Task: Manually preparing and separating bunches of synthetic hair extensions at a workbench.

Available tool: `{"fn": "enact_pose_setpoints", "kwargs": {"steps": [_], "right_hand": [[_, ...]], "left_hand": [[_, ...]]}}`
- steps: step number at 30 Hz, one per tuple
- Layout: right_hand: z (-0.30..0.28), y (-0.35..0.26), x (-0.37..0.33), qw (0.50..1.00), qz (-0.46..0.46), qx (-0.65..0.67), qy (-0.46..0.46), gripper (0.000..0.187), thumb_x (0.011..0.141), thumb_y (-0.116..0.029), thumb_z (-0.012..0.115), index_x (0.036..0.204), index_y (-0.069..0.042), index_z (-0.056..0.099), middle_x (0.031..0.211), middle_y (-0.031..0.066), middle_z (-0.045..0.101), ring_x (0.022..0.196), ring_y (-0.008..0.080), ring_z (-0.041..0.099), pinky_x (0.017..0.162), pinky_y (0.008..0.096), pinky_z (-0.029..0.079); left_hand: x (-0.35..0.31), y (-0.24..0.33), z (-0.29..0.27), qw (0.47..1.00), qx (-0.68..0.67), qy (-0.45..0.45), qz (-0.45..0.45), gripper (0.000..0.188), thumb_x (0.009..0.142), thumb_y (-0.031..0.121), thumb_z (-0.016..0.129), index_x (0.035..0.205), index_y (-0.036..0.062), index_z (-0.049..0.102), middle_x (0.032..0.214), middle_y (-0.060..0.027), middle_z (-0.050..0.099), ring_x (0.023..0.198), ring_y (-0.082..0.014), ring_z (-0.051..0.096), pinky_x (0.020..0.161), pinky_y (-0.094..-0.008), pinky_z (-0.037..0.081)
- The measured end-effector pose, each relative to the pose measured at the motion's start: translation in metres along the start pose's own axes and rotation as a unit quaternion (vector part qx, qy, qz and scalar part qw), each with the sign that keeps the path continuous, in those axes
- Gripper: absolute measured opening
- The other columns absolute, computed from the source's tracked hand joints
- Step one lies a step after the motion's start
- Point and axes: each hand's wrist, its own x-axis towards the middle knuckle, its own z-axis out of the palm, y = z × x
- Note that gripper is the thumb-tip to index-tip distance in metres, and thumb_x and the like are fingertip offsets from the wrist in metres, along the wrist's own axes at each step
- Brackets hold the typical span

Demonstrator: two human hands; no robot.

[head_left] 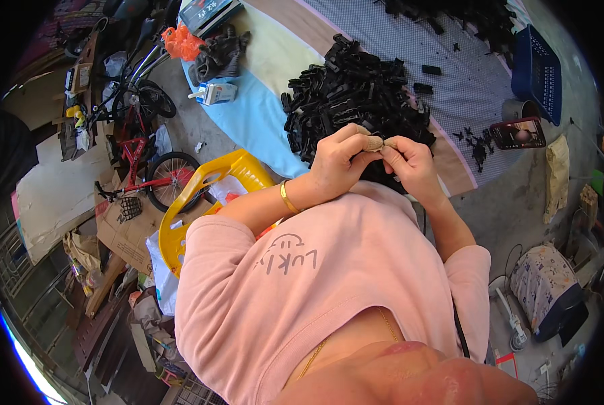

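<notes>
My left hand (pixel 342 154), with a gold bangle at the wrist, and my right hand (pixel 413 164) meet in front of my chest. Both have thumb and fingers pinched together, fingertips touching or nearly so. Beige coverings (pixel 375 143) wrap some of the fingertips where the hands meet. Whatever small thing lies between them is hidden. Right beyond the hands, a large heap of small black plastic-looking pieces (pixel 346 94) rests on a cloth (pixel 268 74); their exact kind cannot be made out.
More black pieces (pixel 480 145) lie scattered at the right, near a phone (pixel 518 133) and a blue basket (pixel 538 71). At far left are gloves (pixel 222 55), an orange bag (pixel 182 43) and a white-blue carton (pixel 215 93). A yellow plastic chair (pixel 174 236) and red bicycle (pixel 136 165) stand left.
</notes>
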Motion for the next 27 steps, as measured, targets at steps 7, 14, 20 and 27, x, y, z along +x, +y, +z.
{"fn": "enact_pose_setpoints", "kwargs": {"steps": [7, 14, 20, 27], "right_hand": [[0.001, 0.01, 0.004, 0.995, 0.013, 0.098, -0.031, 0.011, 0.087, -0.01, 0.053, 0.084, -0.001, 0.058, 0.066, -0.0025, 0.052, 0.059, 0.0032, 0.045, 0.051, 0.0175, 0.036], [0.005, 0.002, 0.0, 0.998, 0.011, 0.066, -0.022, 0.012, 0.088, -0.01, 0.052, 0.084, 0.0, 0.058, 0.064, -0.0024, 0.052, 0.057, 0.0027, 0.045, 0.051, 0.0175, 0.036], [0.012, 0.002, -0.007, 0.997, 0.027, 0.079, -0.006, 0.013, 0.088, -0.009, 0.05, 0.084, 0.0, 0.058, 0.062, -0.0006, 0.052, 0.056, 0.0043, 0.046, 0.05, 0.0189, 0.037], [0.015, -0.003, -0.015, 0.999, -0.036, -0.003, -0.001, 0.014, 0.088, -0.009, 0.049, 0.084, 0.001, 0.058, 0.061, -0.0003, 0.053, 0.055, 0.0047, 0.046, 0.05, 0.0189, 0.037]], "left_hand": [[-0.002, 0.001, -0.003, 0.88, -0.338, -0.03, -0.333, 0.029, 0.078, 0.002, 0.065, 0.103, -0.0024, 0.05, 0.088, -0.0073, 0.06, 0.072, -0.0105, 0.057, 0.065, -0.0219, 0.049], [-0.014, -0.004, 0.008, 0.908, -0.325, 0.038, -0.262, 0.031, 0.074, 0.002, 0.069, 0.1, -0.0021, 0.053, 0.09, -0.0049, 0.059, 0.076, -0.008, 0.058, 0.064, -0.0204, 0.049], [-0.022, -0.004, 0.007, 0.943, -0.233, 0.06, -0.232, 0.023, 0.07, 0.001, 0.071, 0.09, -0.0006, 0.059, 0.086, -0.004, 0.058, 0.075, -0.0082, 0.056, 0.067, -0.0203, 0.048], [-0.025, 0.004, -0.002, 0.916, -0.306, 0.008, -0.26, 0.023, 0.075, -0.006, 0.065, 0.096, -0.0023, 0.056, 0.094, -0.0042, 0.056, 0.084, -0.0091, 0.055, 0.073, -0.0204, 0.047]]}}
